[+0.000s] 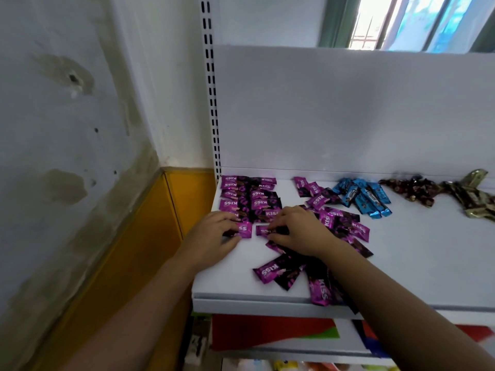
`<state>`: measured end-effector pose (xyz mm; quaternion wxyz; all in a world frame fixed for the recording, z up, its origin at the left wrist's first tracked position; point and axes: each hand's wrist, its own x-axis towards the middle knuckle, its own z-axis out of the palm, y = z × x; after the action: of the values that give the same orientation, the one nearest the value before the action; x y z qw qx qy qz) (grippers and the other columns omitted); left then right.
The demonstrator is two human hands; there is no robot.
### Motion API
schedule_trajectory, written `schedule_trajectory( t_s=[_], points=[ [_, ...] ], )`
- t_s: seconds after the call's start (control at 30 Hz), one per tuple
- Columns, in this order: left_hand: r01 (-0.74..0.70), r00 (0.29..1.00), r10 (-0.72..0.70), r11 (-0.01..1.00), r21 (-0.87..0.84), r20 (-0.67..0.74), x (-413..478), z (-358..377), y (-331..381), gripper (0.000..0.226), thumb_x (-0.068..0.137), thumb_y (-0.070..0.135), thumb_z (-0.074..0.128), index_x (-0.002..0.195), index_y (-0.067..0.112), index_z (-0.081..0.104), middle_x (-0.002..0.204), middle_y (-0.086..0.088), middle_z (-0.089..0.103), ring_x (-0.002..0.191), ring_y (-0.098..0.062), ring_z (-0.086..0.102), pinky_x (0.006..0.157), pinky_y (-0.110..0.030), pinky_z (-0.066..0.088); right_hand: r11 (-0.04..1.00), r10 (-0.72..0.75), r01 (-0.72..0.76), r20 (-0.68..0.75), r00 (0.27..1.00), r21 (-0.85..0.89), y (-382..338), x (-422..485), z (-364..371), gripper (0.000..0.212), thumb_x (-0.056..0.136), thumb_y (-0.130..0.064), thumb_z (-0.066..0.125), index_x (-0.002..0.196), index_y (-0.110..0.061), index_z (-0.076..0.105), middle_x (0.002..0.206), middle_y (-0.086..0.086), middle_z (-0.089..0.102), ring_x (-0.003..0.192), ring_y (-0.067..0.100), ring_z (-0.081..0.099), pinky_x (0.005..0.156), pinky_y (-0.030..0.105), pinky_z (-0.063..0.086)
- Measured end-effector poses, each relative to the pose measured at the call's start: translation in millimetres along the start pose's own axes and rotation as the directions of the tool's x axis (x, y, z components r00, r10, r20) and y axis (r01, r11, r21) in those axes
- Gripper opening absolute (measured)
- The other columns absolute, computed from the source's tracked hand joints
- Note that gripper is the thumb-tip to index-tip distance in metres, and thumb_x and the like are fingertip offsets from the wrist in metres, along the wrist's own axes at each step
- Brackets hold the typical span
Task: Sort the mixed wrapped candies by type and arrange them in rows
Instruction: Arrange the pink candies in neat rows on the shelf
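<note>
Crosswise, left hand point(214, 234) and right hand point(297, 231) pinch purple candies point(245, 229) lying end-to-end.

Four kinds of wrapped candy are counted on one shelf point(415, 250). Purple candies point(317, 202) are by far the most, well over a dozen, overlapped too much for an exact figure. About six blue candies point(361, 196) are seen, while the dark red candies point(412, 188) and gold candies point(476, 199) are heaped and cannot be counted.

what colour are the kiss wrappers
The Kiss wrappers are magenta-purple at one end and black at the other, with pale lettering. The head view shows them.
</note>
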<state>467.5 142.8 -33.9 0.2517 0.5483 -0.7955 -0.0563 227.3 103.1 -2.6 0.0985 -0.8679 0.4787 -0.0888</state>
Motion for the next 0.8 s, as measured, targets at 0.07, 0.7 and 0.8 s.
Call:
schedule_trajectory(
  t_s=[0.07,0.7,0.8],
  points=[
    [0.001,1.000,-0.001,1.000,0.003,-0.009,1,2,0,0.026,0.090,0.034,0.066,0.111,0.021,0.071,0.125,0.005,0.061,0.118,-0.013,0.051,0.101,-0.029,0.042,1.000,0.008,-0.008,-0.018,1.000,0.002,-2,1,0,0.032,0.089,-0.049,0.059,0.116,-0.032,0.069,0.120,-0.004,0.057,0.111,0.019,0.048,0.096,0.040,0.040],
    [-0.085,0.952,0.086,0.996,-0.015,0.294,-23,-12,56,0.040,0.085,0.053,0.062,0.121,0.035,0.063,0.106,0.013,0.056,0.096,-0.004,0.051,0.084,-0.031,0.049,0.997,-0.074,0.072,0.076,0.994,0.029,-5,-36,-25,0.036,0.084,-0.043,0.069,0.116,-0.029,0.067,0.114,-0.010,0.063,0.101,0.006,0.056,0.093,0.028,0.048],
    [-0.006,0.963,0.005,1.000,0.001,0.269,-29,-24,36,0.039,0.085,0.052,0.064,0.121,0.037,0.063,0.110,0.013,0.054,0.101,-0.004,0.049,0.087,-0.030,0.047,0.990,-0.121,0.119,0.024,0.992,0.071,-13,-27,-20,0.029,0.087,-0.039,0.068,0.114,-0.030,0.068,0.115,-0.011,0.065,0.106,0.009,0.055,0.097,0.031,0.045]
  ],
)
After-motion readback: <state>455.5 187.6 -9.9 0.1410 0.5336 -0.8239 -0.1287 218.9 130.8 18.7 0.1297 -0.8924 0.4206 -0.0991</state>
